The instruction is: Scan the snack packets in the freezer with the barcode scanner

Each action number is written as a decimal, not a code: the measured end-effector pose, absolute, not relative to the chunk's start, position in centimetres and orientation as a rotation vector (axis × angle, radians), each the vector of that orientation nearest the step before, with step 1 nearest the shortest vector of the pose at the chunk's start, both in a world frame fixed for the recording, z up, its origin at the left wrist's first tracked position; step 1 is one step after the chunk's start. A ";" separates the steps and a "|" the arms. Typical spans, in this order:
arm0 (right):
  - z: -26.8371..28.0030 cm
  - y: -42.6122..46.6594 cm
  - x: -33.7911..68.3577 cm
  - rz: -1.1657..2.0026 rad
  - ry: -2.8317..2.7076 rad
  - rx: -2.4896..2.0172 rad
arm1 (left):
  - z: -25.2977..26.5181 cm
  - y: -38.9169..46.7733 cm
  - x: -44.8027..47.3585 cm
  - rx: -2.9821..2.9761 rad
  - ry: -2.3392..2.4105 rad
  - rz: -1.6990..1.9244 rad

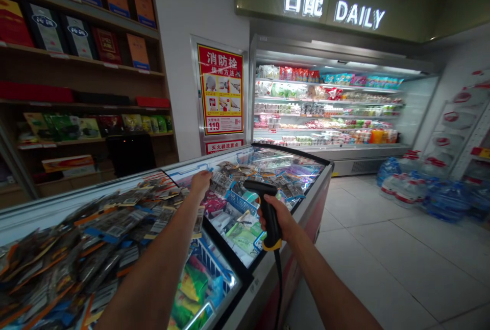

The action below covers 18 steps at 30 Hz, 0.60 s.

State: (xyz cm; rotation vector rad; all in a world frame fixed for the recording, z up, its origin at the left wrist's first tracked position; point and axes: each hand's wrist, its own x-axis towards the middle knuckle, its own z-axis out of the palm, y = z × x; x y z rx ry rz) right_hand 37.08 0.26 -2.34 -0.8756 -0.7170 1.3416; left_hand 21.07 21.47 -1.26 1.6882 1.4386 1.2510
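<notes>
My right hand [278,215] is wrapped round the handle of a black and yellow barcode scanner [272,220], its cable hanging down. The scanner's head points left, over the freezer's glass lid. Farther left, my left hand [201,184] reaches out with its fingers closed at the edge of a small snack packet [219,181] that has a blue border. The fingertips are partly hidden. Many similar flat packets [268,174] lie spread on the far glass. A larger pile of dark packets [115,222] with orange and blue edges covers the near left lid, partly behind my left forearm.
Beneath the glass of the chest freezer [306,207] are blue baskets [241,201] and bagged goods. Shelves [84,64] with boxes stand left. A lit open fridge [329,110] is at the back. Bottled water packs [406,189] stand on the tiled floor [367,253] at right.
</notes>
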 end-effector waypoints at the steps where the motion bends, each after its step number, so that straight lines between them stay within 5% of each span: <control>1: -2.5 0.3 37.0 1.360 -0.722 -0.877 | -1.2 21.5 21.0 1.681 1.443 1.247; 18: -3.0 0.9 37.8 1.357 -0.570 -0.854 | 0.6 22.3 16.7 1.971 1.735 0.976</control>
